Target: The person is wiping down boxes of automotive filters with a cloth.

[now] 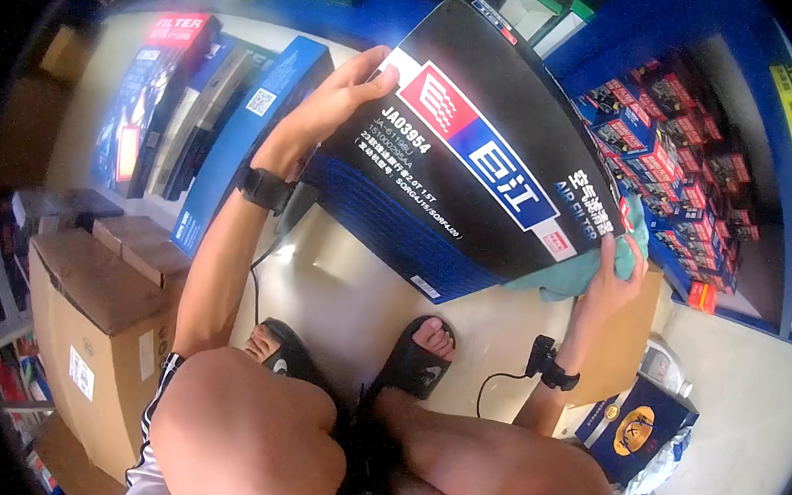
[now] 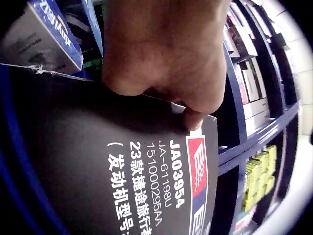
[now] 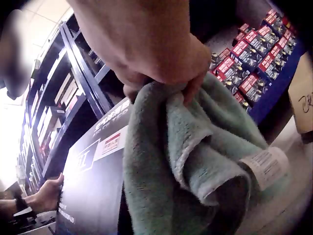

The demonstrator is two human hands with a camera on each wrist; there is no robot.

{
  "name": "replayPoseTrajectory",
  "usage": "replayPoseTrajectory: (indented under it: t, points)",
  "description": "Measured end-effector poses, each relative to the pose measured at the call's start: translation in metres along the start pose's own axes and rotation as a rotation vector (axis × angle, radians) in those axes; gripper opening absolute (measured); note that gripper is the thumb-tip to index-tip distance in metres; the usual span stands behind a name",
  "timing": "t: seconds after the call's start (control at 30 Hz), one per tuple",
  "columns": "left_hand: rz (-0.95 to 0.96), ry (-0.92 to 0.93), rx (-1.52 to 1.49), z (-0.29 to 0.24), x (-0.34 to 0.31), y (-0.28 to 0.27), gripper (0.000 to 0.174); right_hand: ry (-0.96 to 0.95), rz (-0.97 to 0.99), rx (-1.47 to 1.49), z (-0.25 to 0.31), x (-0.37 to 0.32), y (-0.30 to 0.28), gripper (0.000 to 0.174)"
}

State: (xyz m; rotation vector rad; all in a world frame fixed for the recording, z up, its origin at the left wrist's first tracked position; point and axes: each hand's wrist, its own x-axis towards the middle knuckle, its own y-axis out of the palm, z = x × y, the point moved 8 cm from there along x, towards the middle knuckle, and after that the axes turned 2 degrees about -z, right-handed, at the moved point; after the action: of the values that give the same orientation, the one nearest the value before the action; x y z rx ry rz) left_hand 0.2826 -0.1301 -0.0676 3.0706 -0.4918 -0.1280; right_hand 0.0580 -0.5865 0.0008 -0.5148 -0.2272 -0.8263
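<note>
A black and blue air filter box (image 1: 477, 161) is held up in front of the knees, its printed face toward the head camera and tilted. My left hand (image 1: 348, 90) grips the box's left edge, thumb on the front face beside the red logo. At the opposite edge my right hand (image 1: 613, 281) holds the box, its thumb at the "AIR FILTER" print. Bunched in that same hand is a green cloth (image 3: 210, 147), which hangs down with a white tag (image 3: 266, 167). Part of the cloth lies behind the box in the head view.
Small red and blue boxes (image 1: 690, 178) are stacked on the right shelf. Larger filter boxes (image 1: 257, 116) stand at the left, above a brown carton (image 1: 96, 336). Another carton (image 1: 625, 345) and a dark blue bag (image 1: 633, 429) are on the right of the pale floor (image 1: 737, 405).
</note>
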Motion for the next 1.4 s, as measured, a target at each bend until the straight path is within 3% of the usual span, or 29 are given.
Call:
replayPoseTrajectory:
  t: [0.03,0.13,0.33,0.43,0.53,0.6,0.67,0.7,0.77,0.8,0.87,0.97,1.07,1.17,1.23,1.4]
  points:
    - [-0.010,-0.001,0.002,-0.014,-0.012,0.004,0.082,-0.025,-0.120,-0.082,0.010,-0.005,-0.002,0.035]
    - [0.010,0.096,-0.063,-0.039,-0.039,0.011,0.049,-0.131,-0.218,-0.206,0.037,-0.016,0.000,0.029]
    - [-0.181,0.100,-0.143,-0.025,-0.084,-0.017,0.041,-0.270,-0.340,-0.275,0.102,-0.046,0.004,0.025]
    - [-0.261,0.131,-0.211,-0.017,-0.106,-0.025,0.034,-0.394,-0.230,-0.375,0.132,-0.066,0.020,0.040]
    - [-0.378,0.148,-0.261,-0.021,-0.127,-0.031,0.032,-0.535,-0.127,-0.202,0.159,-0.091,0.057,0.083]
    - [-0.412,0.137,-0.237,-0.027,-0.141,-0.028,0.033,-0.536,0.006,-0.114,0.163,-0.103,0.087,0.101]
    - [-0.382,0.145,-0.210,-0.022,-0.148,-0.034,0.038,-0.590,0.213,-0.033,0.164,-0.110,0.122,0.091]
    - [-0.383,0.147,-0.209,-0.026,-0.153,-0.035,0.038,-0.591,0.213,-0.032,0.170,-0.113,0.132,0.091]
    - [-0.300,0.192,-0.107,-0.040,-0.166,-0.027,0.046,-0.458,0.373,-0.088,0.172,-0.126,0.163,0.086]
    - [-0.251,0.146,-0.090,-0.035,-0.167,-0.028,0.058,-0.458,0.374,-0.087,0.176,-0.135,0.168,0.086]
    - [-0.255,0.164,-0.060,-0.034,-0.172,-0.029,0.062,-0.571,0.430,0.056,0.189,-0.152,0.177,0.088]
    - [-0.243,0.151,-0.062,-0.033,-0.178,-0.030,0.070,-0.570,0.520,0.105,0.170,-0.159,0.180,0.082]
    - [-0.196,0.175,-0.354,-0.034,-0.179,-0.038,0.063,-0.546,0.462,-0.003,0.154,-0.153,0.180,0.077]
    - [-0.135,0.105,-0.379,-0.033,-0.178,-0.037,0.063,-0.590,0.369,-0.135,0.153,-0.147,0.179,0.076]
    - [-0.143,0.105,-0.360,-0.023,-0.177,-0.034,0.066,-0.422,0.475,-0.076,0.131,-0.142,0.194,0.079]
    - [-0.159,0.092,-0.323,-0.011,-0.177,-0.030,0.078,-0.364,0.503,-0.040,0.124,-0.140,0.205,0.081]
